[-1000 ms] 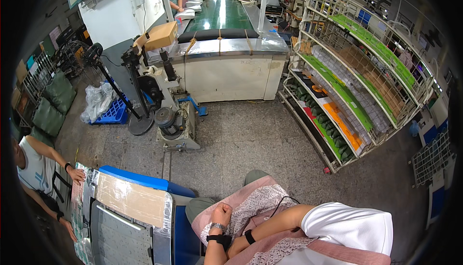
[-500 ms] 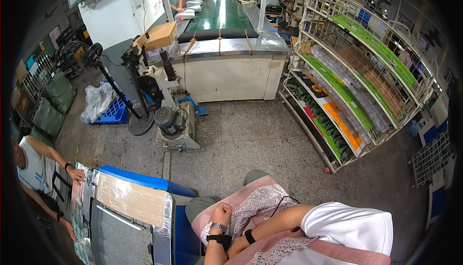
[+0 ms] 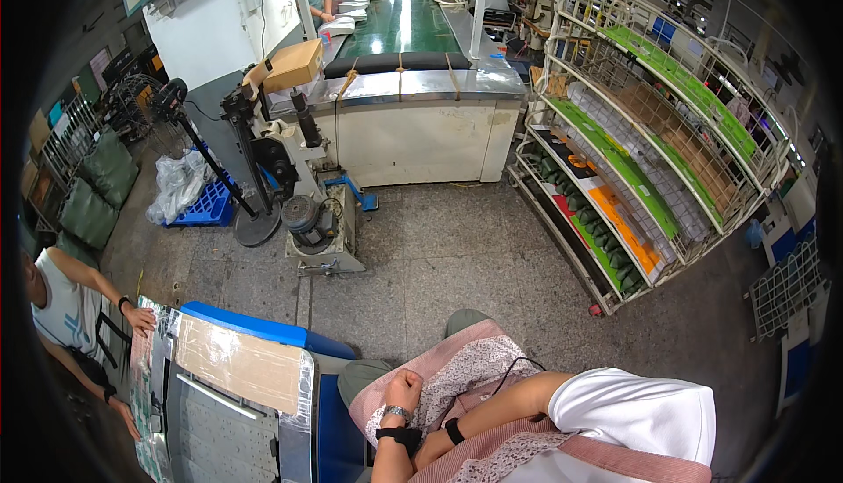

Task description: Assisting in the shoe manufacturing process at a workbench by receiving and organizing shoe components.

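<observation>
Pink cloth with a flowered panel makes up the apron (image 3: 452, 367) spread over the seated person's lap, low and right of centre, and both bare hands are at it. The left hand (image 3: 404, 391) lies on top, its fingers curled together into a loose fist with nothing seen in it; a silver watch (image 3: 397, 412) and a black band (image 3: 399, 437) circle that wrist. Coming across from a white sleeve (image 3: 637, 417), the right forearm meets the left one, and the right hand (image 3: 428, 453) is tucked partly behind it, so whether its fingers are apart or together I cannot tell. Another black band (image 3: 454, 431) sits on the right wrist, and a thin black cord (image 3: 516, 365) loops over the apron near the forearm. Just beside the lap on the left stands a machine with a blue side (image 3: 329, 426), its top partly covered by brown cardboard (image 3: 241, 364) under clear film. At its far edge a co-worker's hand (image 3: 140, 319) rests. Across the speckled floor (image 3: 448, 277), well apart from the hands, are a green conveyor belt (image 3: 378, 37), a grey motor (image 3: 305, 218) and, to the right, a white wire rack (image 3: 634, 125) with bright green sheets (image 3: 606, 140).
</observation>
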Action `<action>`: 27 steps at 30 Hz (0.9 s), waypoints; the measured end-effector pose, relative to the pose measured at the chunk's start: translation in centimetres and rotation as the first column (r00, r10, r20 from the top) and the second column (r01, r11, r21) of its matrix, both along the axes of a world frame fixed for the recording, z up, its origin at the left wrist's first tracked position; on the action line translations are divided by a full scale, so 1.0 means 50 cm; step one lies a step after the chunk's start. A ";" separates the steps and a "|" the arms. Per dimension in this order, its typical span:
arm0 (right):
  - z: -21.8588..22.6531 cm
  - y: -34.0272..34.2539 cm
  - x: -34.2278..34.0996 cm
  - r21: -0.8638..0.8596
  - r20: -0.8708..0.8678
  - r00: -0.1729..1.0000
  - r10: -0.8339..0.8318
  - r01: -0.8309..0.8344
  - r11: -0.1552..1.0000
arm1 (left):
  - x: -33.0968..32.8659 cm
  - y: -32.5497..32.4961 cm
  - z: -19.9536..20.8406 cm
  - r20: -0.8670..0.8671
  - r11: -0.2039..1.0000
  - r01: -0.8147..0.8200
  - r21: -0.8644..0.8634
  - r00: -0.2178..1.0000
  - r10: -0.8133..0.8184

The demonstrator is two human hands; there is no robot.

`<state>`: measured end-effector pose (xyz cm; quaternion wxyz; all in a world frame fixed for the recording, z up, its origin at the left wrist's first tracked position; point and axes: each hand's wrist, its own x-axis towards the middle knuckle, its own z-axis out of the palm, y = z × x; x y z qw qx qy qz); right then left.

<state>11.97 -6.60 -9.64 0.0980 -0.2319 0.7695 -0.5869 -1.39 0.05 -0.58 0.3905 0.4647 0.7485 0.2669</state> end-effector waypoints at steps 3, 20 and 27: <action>0.004 0.000 -0.002 -0.016 -0.009 1.000 0.001 -0.001 1.000 | -0.003 -0.002 -0.007 0.017 1.000 -0.003 -0.002 1.000 0.003; 0.021 0.006 0.001 -0.108 -0.050 0.999 -0.011 0.005 0.994 | 0.001 0.000 0.007 -0.004 1.000 0.003 -0.015 1.000 -0.004; 0.027 0.005 -0.002 -0.145 -0.066 0.998 -0.018 0.008 0.989 | 0.001 0.001 0.007 0.015 1.000 -0.004 -0.013 1.000 0.004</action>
